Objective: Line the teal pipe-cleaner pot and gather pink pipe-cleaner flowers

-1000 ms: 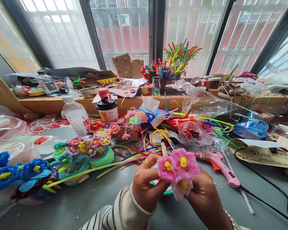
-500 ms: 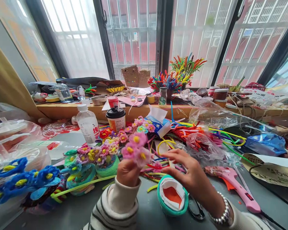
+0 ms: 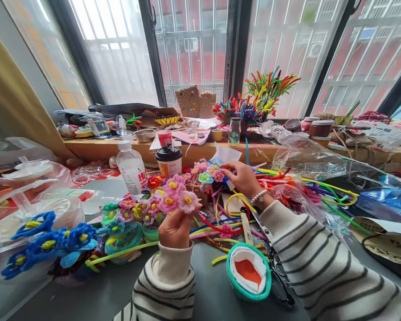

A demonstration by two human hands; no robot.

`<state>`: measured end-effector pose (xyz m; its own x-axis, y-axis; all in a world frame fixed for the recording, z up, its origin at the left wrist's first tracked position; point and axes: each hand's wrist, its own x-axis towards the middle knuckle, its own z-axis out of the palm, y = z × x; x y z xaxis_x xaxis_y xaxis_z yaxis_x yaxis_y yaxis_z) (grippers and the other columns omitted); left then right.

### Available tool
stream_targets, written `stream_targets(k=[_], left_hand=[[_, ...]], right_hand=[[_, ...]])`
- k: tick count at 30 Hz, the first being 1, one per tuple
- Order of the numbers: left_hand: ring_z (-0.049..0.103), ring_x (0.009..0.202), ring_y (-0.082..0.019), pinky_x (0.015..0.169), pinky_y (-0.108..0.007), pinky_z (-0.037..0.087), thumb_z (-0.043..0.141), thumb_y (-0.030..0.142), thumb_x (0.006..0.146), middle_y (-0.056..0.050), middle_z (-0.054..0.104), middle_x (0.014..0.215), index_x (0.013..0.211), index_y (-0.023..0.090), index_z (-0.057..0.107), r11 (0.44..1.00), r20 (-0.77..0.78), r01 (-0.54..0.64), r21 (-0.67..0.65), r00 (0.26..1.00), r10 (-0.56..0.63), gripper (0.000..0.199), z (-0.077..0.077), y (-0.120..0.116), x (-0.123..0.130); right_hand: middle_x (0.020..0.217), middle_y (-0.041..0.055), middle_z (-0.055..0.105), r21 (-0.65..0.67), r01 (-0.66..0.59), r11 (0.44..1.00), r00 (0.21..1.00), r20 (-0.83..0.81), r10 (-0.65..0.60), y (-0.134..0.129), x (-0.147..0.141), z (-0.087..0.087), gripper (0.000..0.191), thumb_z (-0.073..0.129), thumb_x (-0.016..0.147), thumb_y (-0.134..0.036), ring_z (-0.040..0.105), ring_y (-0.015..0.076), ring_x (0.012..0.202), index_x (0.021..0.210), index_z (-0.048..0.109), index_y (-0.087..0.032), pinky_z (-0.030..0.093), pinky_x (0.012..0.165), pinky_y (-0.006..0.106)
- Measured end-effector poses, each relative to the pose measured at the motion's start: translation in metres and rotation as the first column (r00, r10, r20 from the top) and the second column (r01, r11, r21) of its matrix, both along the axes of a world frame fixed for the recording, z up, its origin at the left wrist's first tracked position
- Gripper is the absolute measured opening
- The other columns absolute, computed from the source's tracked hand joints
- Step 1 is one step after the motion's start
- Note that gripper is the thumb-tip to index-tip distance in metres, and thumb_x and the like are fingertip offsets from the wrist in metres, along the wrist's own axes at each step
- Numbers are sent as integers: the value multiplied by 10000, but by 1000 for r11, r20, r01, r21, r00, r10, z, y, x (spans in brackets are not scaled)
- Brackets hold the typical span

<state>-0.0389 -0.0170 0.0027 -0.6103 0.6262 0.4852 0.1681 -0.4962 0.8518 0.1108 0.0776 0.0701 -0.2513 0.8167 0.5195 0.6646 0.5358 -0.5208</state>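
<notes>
Left hand (image 3: 175, 228) pinched close at the base of three pink flowers (image 3: 175, 186), yellow-centred, held above the worktop (image 3: 205, 290). Right hand (image 3: 243, 179) farther out, fingers partly bent, beside the small pastel flowers (image 3: 206, 177) — whether it grips anything, cannot tell. Near the right sleeve (image 3: 307, 249): teal pot (image 3: 234, 286), white lining, orange inside; black-handled scissors (image 3: 272, 255) just beside. Blue flowers (image 3: 48, 244) leftward. Beyond — bottle (image 3: 132, 171), lidded cup (image 3: 169, 166).

head view, forward-down over desk (image 3: 209, 278), seemingly close
</notes>
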Motion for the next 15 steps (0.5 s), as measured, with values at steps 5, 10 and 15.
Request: stream_targets(k=[5,10,15], left_hand=[[608,580,-153,610,-266,501,672,261,544,0,669,586,639,169,672,1000,-8,15,-18,1000,-16,132,-2,0,0],[599,582,-155,611,-278,495,670,283,548,-9,663,593,666,156,672,1000,9,-3,-26,1000,3,173,-4,1,-1],[588,598,-152,632,-275,484,689,326,512,-18,652,600,651,151,676,999,26,-50,-19,998,51,224,-6,2,0]], right_hand=[[784,85,659,-108,-21,994,994,105,33,26,-23,8,179,509,734,-226,581,193,775,773,663,-144,402,689,270],[600,59,648,-209,-1,978,991,128,28,38,-33,15,116,598,655,-227,581,167,611,596,663,-152,396,556,242],[664,67,653,-169,10,986,1000,-15,-13,42,-35,22,103,606,640,-227,566,150,625,618,652,-137,392,579,242]])
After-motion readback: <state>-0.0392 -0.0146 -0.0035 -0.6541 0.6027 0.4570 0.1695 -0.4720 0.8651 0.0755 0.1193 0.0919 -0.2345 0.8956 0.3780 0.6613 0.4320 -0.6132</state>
